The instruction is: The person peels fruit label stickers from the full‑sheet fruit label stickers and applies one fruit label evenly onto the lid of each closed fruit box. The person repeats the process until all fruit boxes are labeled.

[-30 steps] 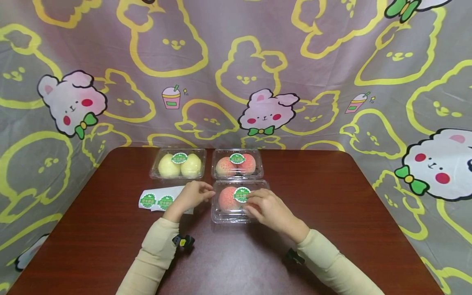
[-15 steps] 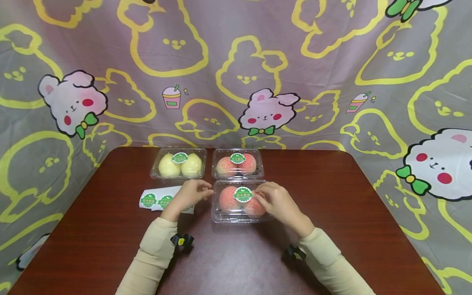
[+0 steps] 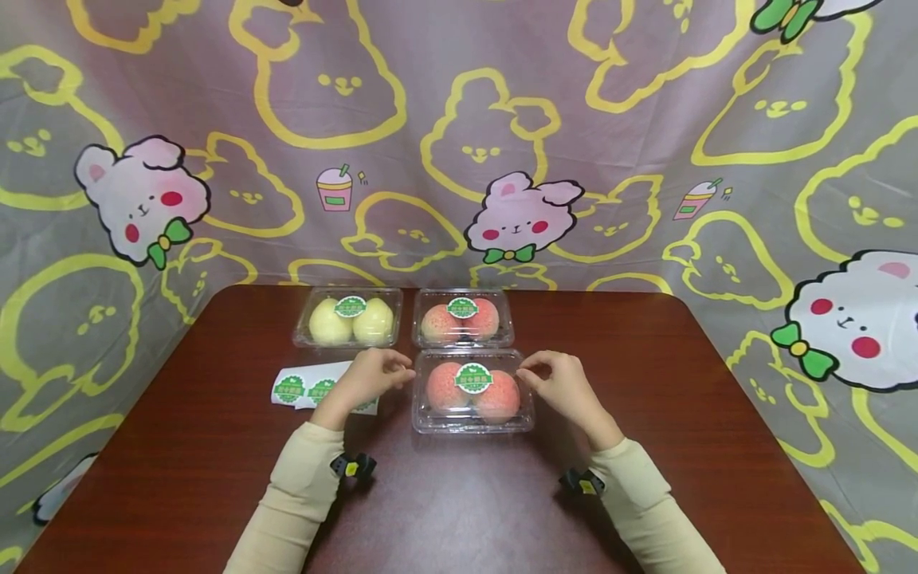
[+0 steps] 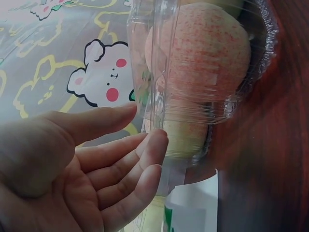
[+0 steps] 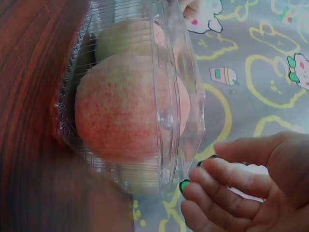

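Note:
A clear plastic fruit box (image 3: 473, 428) lies in front of me with two peaches, left (image 3: 445, 395) and right (image 3: 500, 402), inside. A green and white round sticker (image 3: 473, 379) is on its lid. My left hand (image 3: 367, 379) is at the box's left edge, fingers loosely bent; in the left wrist view its fingertips (image 4: 159, 137) are at the lid rim, and I cannot tell whether they touch. My right hand (image 3: 566, 388) is beside the right edge. The right wrist view shows its relaxed fingers (image 5: 217, 198) holding nothing, apart from the box.
Behind stands another box (image 3: 463, 344) of two peaches, and to its left a box (image 3: 304, 339) of two pale yellow fruits; both bear green stickers. A white sheet of green stickers (image 3: 289, 391) lies partly under my left forearm and hand. A patterned curtain (image 3: 430, 167) surrounds the brown table (image 3: 645, 351).
My right hand has moved right, off the sticker and the lid of the front box, uncovering the right peach. My left hand has shifted only slightly.

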A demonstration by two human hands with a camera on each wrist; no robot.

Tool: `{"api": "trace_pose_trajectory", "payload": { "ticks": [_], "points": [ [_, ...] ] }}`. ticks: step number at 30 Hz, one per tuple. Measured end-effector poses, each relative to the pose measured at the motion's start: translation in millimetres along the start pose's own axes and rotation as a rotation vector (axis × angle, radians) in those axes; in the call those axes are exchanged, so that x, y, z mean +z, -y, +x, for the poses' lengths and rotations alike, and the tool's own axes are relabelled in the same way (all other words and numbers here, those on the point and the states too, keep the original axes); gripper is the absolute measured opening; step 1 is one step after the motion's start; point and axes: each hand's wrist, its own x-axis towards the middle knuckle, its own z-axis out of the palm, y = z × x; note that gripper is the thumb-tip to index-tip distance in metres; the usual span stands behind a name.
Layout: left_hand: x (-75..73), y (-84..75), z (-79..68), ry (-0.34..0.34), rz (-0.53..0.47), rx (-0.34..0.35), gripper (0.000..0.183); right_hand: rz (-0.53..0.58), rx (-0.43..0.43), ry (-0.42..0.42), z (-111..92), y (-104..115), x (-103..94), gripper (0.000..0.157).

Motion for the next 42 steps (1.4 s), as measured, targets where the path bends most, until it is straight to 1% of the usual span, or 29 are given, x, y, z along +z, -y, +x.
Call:
{"api": "trace_pose_trajectory", "payload": {
  "ticks": [4, 7, 12, 15, 18, 21, 23, 28, 34, 37, 39, 42],
  "points": [
    [-0.5, -0.4, -1.0, 0.018, 0.003, -0.013, 0.030, 0.007, 0.106, 0.029, 0, -6, -2.7, 0.008],
    [-0.8, -1.3, -1.6, 0.033, 0.004, -0.020, 0.030, -0.001, 0.160, 0.037, 0, -10, -3.1, 0.009],
    [-1.3, -2.1, -2.8, 0.068, 0.004, -0.016, 0.028, -0.029, 0.226, 0.066, 0, -17, -1.3, 0.010],
    [-1.5, -1.8, -3.0, 0.087, 0.007, -0.012, 0.026, -0.032, 0.241, 0.093, -1, -20, 1.3, 0.011],
    [-1.5, -2.1, -2.9, 0.101, 0.013, -0.004, 0.026, -0.025, 0.238, 0.121, -1, -21, 3.5, 0.012],
    [-0.6, -2.9, -2.9, 0.107, 0.010, -0.007, 0.025, 0.002, 0.246, 0.157, -1, -22, 4.7, 0.014],
    [0.1, -3.2, -2.9, 0.112, 0.004, -0.005, 0.024, 0.031, 0.266, 0.180, -1, -22, 5.1, 0.015],
    [2.5, -3.0, -2.4, 0.112, -0.002, 0.000, 0.023, 0.092, 0.299, 0.217, -1, -22, 5.4, 0.018],
    [5.8, -2.6, -0.7, 0.096, 0.002, 0.008, 0.023, 0.130, 0.326, 0.244, 2, -22, 4.2, 0.018],
    [8.2, -2.9, 0.3, 0.087, -0.007, 0.008, 0.023, 0.178, 0.336, 0.268, 3, -24, 2.5, 0.018],
    [10.6, -3.6, 0.8, 0.085, -0.016, 0.017, 0.023, 0.222, 0.355, 0.287, 4, -26, 0.7, 0.019],
    [14.3, -5.6, 1.3, 0.084, -0.047, 0.013, 0.023, 0.277, 0.385, 0.324, 5, -31, -2.9, 0.020]
  ]
}}
